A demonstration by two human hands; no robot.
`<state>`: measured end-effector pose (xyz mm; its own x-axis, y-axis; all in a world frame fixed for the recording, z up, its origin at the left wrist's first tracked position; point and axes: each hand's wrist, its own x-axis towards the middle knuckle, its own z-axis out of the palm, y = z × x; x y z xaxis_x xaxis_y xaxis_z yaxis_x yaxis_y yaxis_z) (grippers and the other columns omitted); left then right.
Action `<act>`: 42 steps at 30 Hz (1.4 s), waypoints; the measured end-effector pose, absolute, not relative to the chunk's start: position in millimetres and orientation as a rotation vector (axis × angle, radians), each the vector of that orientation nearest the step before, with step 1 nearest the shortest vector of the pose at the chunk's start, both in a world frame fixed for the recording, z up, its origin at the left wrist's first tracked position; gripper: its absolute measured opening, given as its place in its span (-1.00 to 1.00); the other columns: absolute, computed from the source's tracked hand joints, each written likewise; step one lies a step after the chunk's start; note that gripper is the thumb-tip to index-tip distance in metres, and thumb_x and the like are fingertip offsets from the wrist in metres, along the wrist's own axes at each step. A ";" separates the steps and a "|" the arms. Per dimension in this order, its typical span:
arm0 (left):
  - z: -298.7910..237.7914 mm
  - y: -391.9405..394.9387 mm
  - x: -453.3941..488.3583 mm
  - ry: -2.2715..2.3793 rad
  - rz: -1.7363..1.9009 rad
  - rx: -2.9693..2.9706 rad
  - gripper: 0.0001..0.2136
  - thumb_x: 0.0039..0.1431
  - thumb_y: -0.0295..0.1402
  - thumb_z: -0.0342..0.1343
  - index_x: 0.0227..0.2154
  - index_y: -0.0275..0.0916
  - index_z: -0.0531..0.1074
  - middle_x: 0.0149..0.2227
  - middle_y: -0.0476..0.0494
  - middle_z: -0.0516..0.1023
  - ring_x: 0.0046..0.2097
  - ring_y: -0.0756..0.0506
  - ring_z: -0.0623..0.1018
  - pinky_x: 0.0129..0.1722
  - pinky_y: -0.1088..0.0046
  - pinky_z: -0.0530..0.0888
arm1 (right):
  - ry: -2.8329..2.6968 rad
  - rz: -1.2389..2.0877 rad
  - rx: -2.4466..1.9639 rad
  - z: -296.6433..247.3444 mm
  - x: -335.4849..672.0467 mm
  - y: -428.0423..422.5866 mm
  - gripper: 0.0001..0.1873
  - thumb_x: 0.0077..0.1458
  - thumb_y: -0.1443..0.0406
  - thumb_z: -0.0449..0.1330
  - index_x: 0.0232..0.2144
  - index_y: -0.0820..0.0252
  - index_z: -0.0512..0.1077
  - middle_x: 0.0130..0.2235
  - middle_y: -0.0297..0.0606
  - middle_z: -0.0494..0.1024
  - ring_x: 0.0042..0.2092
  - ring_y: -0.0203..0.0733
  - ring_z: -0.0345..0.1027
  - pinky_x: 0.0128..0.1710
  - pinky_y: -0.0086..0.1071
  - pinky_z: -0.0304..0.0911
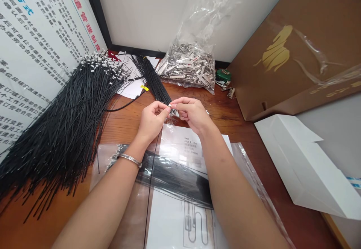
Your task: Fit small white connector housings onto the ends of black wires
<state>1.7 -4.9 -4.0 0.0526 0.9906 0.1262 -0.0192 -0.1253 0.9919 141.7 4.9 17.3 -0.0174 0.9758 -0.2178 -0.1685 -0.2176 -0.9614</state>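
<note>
The thumb and forefinger of our left hand (pixel 151 122) are pressed together on the white-tipped end of a single black cord (pixel 149 189). Those of our right hand (pixel 192 114) pinch a small metal clip (pixel 174 112) right against that tip. The other fingers of both hands are curled in loosely. The two hands meet fingertip to fingertip above the wooden counter (pixel 118 127), and the clip sits between them. The cord hangs from the left hand and runs straight down toward us, across a clear plastic bag (pixel 113 155) of more black cords that lies under our forearms. A silver bracelet (pixel 129 160) circles the left wrist.

A printed sheet (pixel 182 144) lies flat beneath the hands. Just beyond them a tight bundle of black cords (pixel 152 77) points toward our fingers. To the left a large fanned heap of white-tipped cords (pixel 70 125) spreads over the counter and leans on a poster (pixel 31 42) with Chinese text. Behind the hands, against the wall, a crumpled clear sack of metal clips (pixel 188 67) stands open. To the right lean a brown cardboard box (pixel 296 61) and, nearer us, a white paper bag (pixel 304 166).
</note>
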 end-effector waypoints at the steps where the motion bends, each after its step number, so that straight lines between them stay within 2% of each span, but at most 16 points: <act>1: -4.5 -4.7 1.5 1.093 1.261 1.313 -0.90 0.05 -0.39 0.17 -0.52 -0.25 0.41 -0.56 0.00 0.46 -0.47 0.03 0.42 -0.41 0.49 0.35 | -0.968 1.443 -1.239 17.8 141.6 4.8 -0.88 -0.32 0.37 0.30 -0.56 0.25 0.52 -0.70 -0.49 0.17 -0.60 -0.49 -0.14 -0.55 -0.40 -0.31; 7: -4.0 -4.6 1.2 1.083 1.241 1.289 -0.89 0.04 -0.36 0.17 -0.52 -0.24 0.40 -0.58 0.01 0.44 -0.48 0.02 0.42 -0.43 0.49 0.35 | -0.994 1.440 -1.230 18.2 141.7 4.8 -0.90 -0.31 0.38 0.29 -0.56 0.25 0.53 -0.69 -0.48 0.18 -0.60 -0.48 -0.13 -0.55 -0.39 -0.30; 14: -0.8 -4.8 1.4 1.068 1.202 1.230 -0.90 0.01 -0.37 0.17 -0.53 -0.24 0.40 -0.59 0.02 0.42 -0.50 0.04 0.39 -0.47 0.50 0.31 | -1.051 1.375 -1.205 13.6 144.2 7.0 -0.89 -0.33 0.35 0.30 -0.58 0.24 0.53 -0.66 -0.45 0.30 -0.62 -0.49 -0.09 -0.56 -0.39 -0.29; 28: -2.5 -4.1 1.0 1.091 1.203 1.243 -0.91 0.06 -0.38 0.14 -0.51 -0.24 0.40 -0.58 0.04 0.40 -0.53 0.06 0.33 -0.51 0.52 0.26 | -1.088 1.340 -1.210 11.8 143.7 6.7 -0.87 -0.31 0.31 0.32 -0.56 0.23 0.53 -0.65 -0.46 0.31 -0.61 -0.49 -0.08 -0.57 -0.39 -0.26; 33: -4.7 -2.7 1.1 1.107 1.189 1.233 -0.91 0.06 -0.38 0.14 -0.51 -0.24 0.39 -0.58 0.05 0.39 -0.56 0.07 0.29 -0.53 0.51 0.22 | -1.143 1.296 -1.236 13.0 143.3 6.3 -0.87 -0.30 0.29 0.31 -0.56 0.21 0.53 -0.62 -0.44 0.34 -0.58 -0.46 -0.06 -0.56 -0.39 -0.20; 42: -7.7 -1.8 1.3 1.119 1.202 1.238 -0.90 0.06 -0.38 0.14 -0.51 -0.24 0.39 -0.57 0.03 0.40 -0.51 0.05 0.35 -0.49 0.50 0.26 | -1.309 1.142 -1.231 13.5 141.6 4.8 -0.87 -0.25 0.27 0.31 -0.55 0.22 0.52 -0.53 -0.34 0.48 -0.48 -0.36 0.17 -0.48 -0.38 0.05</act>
